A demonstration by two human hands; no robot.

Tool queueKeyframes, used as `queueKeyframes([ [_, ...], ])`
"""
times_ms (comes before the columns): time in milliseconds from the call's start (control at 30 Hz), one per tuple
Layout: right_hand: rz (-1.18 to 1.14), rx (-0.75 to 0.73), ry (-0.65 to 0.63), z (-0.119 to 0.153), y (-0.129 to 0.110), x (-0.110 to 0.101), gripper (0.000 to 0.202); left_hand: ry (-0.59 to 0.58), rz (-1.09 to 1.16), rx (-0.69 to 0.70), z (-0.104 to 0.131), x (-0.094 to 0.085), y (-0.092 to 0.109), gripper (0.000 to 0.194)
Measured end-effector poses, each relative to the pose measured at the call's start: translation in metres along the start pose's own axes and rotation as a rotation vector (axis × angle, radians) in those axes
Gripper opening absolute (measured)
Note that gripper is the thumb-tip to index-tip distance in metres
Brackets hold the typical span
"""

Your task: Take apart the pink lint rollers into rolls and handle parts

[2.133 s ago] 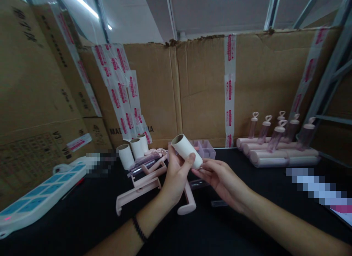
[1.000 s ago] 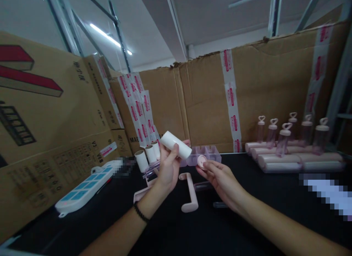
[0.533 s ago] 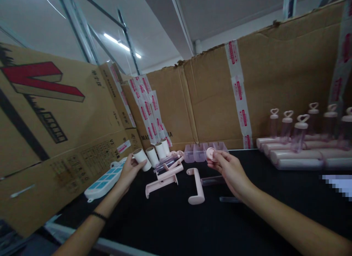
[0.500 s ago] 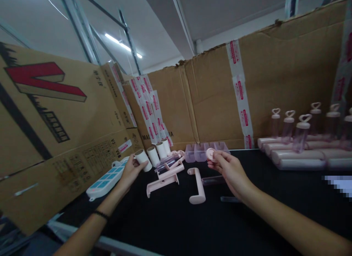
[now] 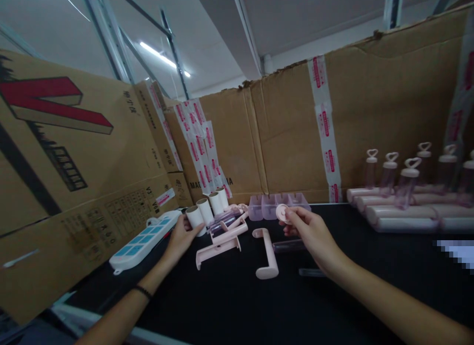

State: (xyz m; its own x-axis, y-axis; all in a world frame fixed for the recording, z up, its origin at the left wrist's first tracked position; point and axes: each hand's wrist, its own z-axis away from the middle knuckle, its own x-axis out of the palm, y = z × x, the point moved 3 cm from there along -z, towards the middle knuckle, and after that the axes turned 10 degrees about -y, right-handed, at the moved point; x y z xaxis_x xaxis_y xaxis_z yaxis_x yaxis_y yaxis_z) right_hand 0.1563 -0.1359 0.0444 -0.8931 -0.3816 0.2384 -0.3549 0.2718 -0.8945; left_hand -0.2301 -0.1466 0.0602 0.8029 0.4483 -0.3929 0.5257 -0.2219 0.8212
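Observation:
My left hand is closed round a white paper roll, with the thumb across its front and the other fingers at its left side. Several more white rolls stand upright right beside it. Between the fingertips of my right hand is a small round pale pink cap, its flat face turned toward me. Below that hand lie a pink U-shaped holder and a clear tube, partly covered by the hand. More pink bracket parts lie between the two hands.
A white power strip with blue sockets lies at left. Purple translucent compartments stand at the back. On the right are stacked pink rolls and tubes with heart-shaped handles. Cardboard walls enclose the black table.
My left hand has brought the white roll slightly right and down, close to the other rolls. My right hand still holds the cap in nearly the same place. The view has shifted slightly.

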Motion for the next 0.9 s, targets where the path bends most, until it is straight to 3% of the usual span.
queueKeyframes([
  [200,0.453,-0.092,-0.075,-0.002,-0.006,-0.008,0.036,0.123,-0.087,0.110,0.005,-0.010,-0.006,0.056],
  [333,0.818,-0.089,-0.147,-0.027,-0.014,0.001,0.043,0.162,-0.165,0.171,0.008,-0.013,-0.009,0.047],
  [500,1.105,-0.077,-0.190,-0.098,-0.023,0.042,0.034,0.169,-0.242,0.211,0.010,-0.011,-0.009,0.037],
  [667,1.346,0.067,-0.285,-0.174,0.000,0.088,0.025,0.161,-0.292,0.238,0.009,-0.010,-0.010,0.035],
  [900,1.513,0.251,-0.448,-0.215,0.052,0.133,0.031,0.175,-0.347,0.258,0.008,-0.009,-0.010,0.038],
])
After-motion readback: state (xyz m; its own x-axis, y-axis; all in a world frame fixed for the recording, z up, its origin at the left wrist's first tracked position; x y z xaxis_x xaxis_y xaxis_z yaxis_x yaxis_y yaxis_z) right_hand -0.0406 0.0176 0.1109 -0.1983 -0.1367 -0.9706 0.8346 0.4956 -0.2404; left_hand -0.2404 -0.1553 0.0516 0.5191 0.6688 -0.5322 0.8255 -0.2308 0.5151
